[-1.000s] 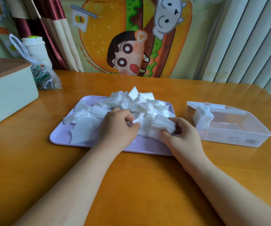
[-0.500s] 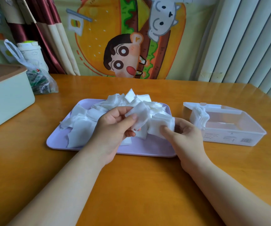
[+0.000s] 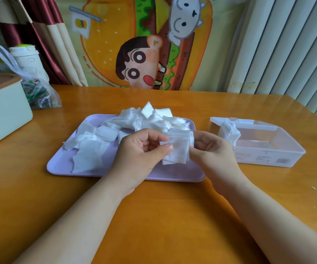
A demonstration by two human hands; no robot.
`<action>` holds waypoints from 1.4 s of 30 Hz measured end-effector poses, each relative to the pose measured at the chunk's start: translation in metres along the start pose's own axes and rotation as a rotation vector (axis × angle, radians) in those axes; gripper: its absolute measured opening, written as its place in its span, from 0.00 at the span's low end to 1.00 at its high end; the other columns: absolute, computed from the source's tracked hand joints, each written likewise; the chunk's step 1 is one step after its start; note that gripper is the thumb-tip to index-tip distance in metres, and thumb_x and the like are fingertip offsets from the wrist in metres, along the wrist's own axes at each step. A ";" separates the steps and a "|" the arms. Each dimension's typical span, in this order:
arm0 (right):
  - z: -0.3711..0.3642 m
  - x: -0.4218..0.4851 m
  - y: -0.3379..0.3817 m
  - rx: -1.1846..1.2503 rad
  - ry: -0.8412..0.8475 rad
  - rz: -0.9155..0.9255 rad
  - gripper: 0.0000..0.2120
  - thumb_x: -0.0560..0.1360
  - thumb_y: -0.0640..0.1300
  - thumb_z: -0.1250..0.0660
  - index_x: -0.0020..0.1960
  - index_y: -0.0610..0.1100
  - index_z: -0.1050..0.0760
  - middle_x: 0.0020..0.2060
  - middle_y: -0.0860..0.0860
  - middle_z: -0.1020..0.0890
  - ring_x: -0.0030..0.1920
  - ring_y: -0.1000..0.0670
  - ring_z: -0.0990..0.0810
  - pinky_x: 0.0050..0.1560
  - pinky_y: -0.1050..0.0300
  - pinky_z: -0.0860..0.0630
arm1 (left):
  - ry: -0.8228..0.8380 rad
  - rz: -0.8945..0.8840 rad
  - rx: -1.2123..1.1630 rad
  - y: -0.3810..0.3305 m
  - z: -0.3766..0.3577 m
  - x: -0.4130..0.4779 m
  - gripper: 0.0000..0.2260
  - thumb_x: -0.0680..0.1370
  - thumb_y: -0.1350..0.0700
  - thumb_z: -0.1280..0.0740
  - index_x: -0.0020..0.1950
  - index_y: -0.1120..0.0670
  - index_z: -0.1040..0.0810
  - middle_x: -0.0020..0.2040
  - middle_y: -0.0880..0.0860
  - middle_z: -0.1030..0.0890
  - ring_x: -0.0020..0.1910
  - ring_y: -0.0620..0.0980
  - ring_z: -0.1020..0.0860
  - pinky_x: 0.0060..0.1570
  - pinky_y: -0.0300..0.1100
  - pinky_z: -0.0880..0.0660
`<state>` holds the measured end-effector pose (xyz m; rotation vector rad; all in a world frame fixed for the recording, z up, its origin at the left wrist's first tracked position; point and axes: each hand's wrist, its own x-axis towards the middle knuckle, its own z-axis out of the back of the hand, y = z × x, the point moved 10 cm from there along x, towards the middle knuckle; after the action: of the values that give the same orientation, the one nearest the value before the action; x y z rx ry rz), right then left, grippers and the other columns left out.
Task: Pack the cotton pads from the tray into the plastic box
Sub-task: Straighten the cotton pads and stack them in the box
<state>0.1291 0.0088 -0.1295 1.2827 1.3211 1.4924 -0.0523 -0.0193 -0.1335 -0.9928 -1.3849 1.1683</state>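
Observation:
A lilac tray (image 3: 58,164) on the wooden table holds a loose heap of white square cotton pads (image 3: 146,119). Above the tray's front right part, my left hand (image 3: 140,155) and my right hand (image 3: 211,149) both pinch a small stack of cotton pads (image 3: 178,149) held between them. To the right stands the clear plastic box (image 3: 268,157), its lid open at the back, with a bunch of pads (image 3: 230,132) leaning upright at its left end.
A pale green box with a brown lid (image 3: 3,109) sits at the left edge. Behind it are a plastic bag (image 3: 39,94) and a white cup (image 3: 28,61). A cartoon cloth and curtains hang behind the table.
Both hands lifted from the tray heap. The left hand brought a pad over to the stack in the right hand, and the stack is now held higher between both hands.

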 end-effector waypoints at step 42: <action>0.005 0.011 -0.014 0.138 0.057 -0.044 0.16 0.79 0.30 0.30 0.66 0.38 0.20 0.57 0.41 0.12 0.60 0.42 0.13 0.66 0.48 0.19 | -0.004 0.035 -0.151 -0.005 0.012 0.004 0.09 0.72 0.57 0.23 0.51 0.53 0.16 0.37 0.53 0.20 0.32 0.49 0.26 0.37 0.41 0.25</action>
<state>0.1306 0.0233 -0.1413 1.2971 1.5024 1.4380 -0.0643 -0.0180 -0.1280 -1.1251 -1.4816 1.1039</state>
